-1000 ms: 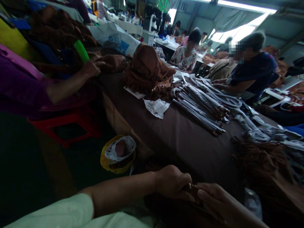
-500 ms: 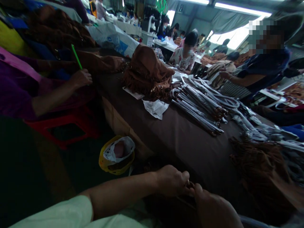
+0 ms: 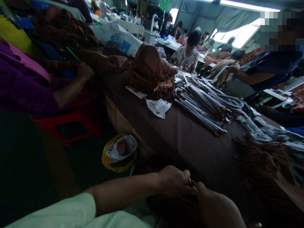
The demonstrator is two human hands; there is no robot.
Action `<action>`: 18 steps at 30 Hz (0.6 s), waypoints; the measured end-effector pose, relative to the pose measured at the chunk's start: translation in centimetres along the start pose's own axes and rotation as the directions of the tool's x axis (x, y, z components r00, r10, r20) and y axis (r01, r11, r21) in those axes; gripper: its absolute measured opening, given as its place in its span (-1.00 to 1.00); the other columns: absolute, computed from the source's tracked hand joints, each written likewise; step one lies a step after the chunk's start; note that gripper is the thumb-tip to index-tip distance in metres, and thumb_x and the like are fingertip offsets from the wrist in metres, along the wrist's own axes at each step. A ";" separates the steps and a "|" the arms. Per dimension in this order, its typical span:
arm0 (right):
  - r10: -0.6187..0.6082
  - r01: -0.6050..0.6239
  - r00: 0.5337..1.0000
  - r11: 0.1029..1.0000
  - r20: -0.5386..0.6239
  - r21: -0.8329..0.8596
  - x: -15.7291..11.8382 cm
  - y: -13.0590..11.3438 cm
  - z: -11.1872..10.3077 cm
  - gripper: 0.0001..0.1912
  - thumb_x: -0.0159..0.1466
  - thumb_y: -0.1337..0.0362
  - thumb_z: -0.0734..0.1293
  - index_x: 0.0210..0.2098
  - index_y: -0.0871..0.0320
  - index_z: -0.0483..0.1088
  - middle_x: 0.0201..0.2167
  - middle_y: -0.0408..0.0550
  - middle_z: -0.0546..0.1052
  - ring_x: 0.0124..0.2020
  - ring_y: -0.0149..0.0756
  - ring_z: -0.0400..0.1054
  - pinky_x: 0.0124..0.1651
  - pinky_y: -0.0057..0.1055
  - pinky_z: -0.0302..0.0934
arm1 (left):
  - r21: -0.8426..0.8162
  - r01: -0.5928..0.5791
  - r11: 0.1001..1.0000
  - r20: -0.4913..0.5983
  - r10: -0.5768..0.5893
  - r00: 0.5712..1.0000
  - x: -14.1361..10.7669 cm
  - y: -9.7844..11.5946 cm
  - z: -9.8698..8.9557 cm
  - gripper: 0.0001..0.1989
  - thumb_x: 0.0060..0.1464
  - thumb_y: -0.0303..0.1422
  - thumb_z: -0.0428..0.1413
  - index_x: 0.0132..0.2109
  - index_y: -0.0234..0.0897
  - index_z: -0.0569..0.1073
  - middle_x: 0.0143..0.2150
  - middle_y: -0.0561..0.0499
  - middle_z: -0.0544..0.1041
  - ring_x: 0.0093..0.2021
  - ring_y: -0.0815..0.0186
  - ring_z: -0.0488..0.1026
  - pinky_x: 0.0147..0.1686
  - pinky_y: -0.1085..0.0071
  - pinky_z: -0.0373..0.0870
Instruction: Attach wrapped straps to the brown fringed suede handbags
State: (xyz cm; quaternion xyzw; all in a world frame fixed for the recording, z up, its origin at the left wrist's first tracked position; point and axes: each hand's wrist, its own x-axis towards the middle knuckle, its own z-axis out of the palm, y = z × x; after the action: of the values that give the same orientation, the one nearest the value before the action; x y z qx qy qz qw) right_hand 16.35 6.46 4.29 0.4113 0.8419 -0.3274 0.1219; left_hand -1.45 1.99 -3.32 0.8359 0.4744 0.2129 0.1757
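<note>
At the lower middle, my left hand (image 3: 173, 181) and my right hand (image 3: 217, 202) meet with fingers pinched together. Between their fingertips is a small brown strap-like piece (image 3: 193, 183), mostly covered by the fingers. Dark material hangs below the hands, too dim to make out. To the right lies a brown fringed bag (image 3: 266, 164), in soft suede-like fabric. Farther up the table, wrapped straps (image 3: 201, 104) in clear and white film lie in a bundle with metal ends, beside a heap of brown fringed bags (image 3: 149, 69).
The dark-covered table (image 3: 190, 139) runs diagonally ahead. A crumpled white sheet (image 3: 158, 107) lies on it. Left of the table stand a lined yellow basket (image 3: 106, 160) and a red stool (image 3: 68, 123), where a purple-sleeved co-worker holds a green stick (image 3: 73, 53). Other people work behind.
The camera view has shifted slightly, moving the scene a little to the right. The co-worker's hand has lowered the green stick. My hands keep nearly the same pinched hold.
</note>
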 end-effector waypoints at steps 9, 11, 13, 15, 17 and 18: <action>-0.063 -0.014 0.991 0.832 0.120 0.554 0.6 -0.6 -0.7 -0.39 0.26 -0.27 0.02 -0.45 0.13 0.30 -0.74 -0.32 0.04 -0.76 -0.51 -0.14 -0.68 -0.52 -0.09 | -0.717 0.028 0.697 -0.029 -0.069 0.997 -0.7 -0.6 -1.8 -0.66 0.09 -0.15 0.16 -0.12 -0.28 0.33 -0.35 0.11 0.45 -0.37 0.45 0.40 -0.43 0.60 0.23; -0.073 -0.052 0.985 0.742 0.157 0.668 0.9 -0.5 -0.4 -0.37 0.21 -0.32 0.05 -0.46 0.14 0.28 -0.74 -0.36 0.00 -0.76 -0.55 -0.22 -0.70 -0.54 -0.16 | -0.761 0.028 0.648 -0.036 -0.086 0.996 -1.0 -0.9 -1.5 -0.68 0.08 -0.17 0.18 -0.14 -0.29 0.33 -0.36 0.12 0.43 -0.37 0.46 0.38 -0.43 0.60 0.22; -0.065 -0.012 0.991 0.828 0.116 0.560 1.1 -0.3 0.0 -0.42 0.24 -0.25 0.11 -0.48 0.15 0.29 -0.72 -0.31 0.12 -0.74 -0.54 -0.11 -0.68 -0.55 -0.13 | -0.733 0.122 0.669 0.033 -0.144 0.989 -1.1 -1.0 -1.2 -0.65 0.05 -0.12 0.18 -0.16 -0.28 0.34 -0.36 0.12 0.42 -0.37 0.43 0.39 -0.45 0.59 0.20; -0.069 0.075 0.997 0.974 -0.035 0.212 0.9 -0.4 0.2 -0.51 0.32 -0.10 0.12 -0.48 0.15 0.32 -0.68 -0.22 0.28 -0.70 -0.49 0.09 -0.63 -0.54 -0.07 | -0.665 0.244 0.706 0.120 -0.221 0.968 -0.8 -1.0 -0.9 -0.62 0.04 -0.05 0.16 -0.17 -0.26 0.35 -0.34 0.10 0.43 -0.35 0.38 0.40 -0.47 0.56 0.18; -0.110 0.083 0.970 0.988 -0.216 -0.129 0.5 -0.7 0.1 -0.60 0.35 0.07 0.10 -0.45 0.16 0.35 -0.62 -0.11 0.38 -0.65 -0.43 0.22 -0.59 -0.51 -0.03 | -0.614 0.323 0.720 0.169 -0.280 0.945 -0.4 -1.0 -0.9 -0.59 0.04 -0.02 0.14 -0.16 -0.26 0.35 -0.33 0.08 0.44 -0.33 0.34 0.41 -0.47 0.54 0.17; -0.121 0.066 0.956 0.976 -0.266 -0.206 0.4 -1.0 0.0 -0.64 0.35 0.12 0.10 -0.43 0.15 0.36 -0.61 -0.08 0.41 -0.64 -0.41 0.25 -0.58 -0.50 -0.02 | -0.614 0.339 0.713 0.182 -0.290 0.940 -0.2 -1.0 -1.0 -0.60 0.04 -0.02 0.14 -0.16 -0.26 0.35 -0.32 0.08 0.44 -0.33 0.34 0.41 -0.47 0.54 0.17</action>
State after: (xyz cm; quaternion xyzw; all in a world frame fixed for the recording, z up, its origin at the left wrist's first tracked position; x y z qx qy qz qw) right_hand 15.38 6.28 4.57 0.3985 0.8973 -0.1880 0.0269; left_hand -2.78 2.35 -3.00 0.6405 0.5024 0.2974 0.4988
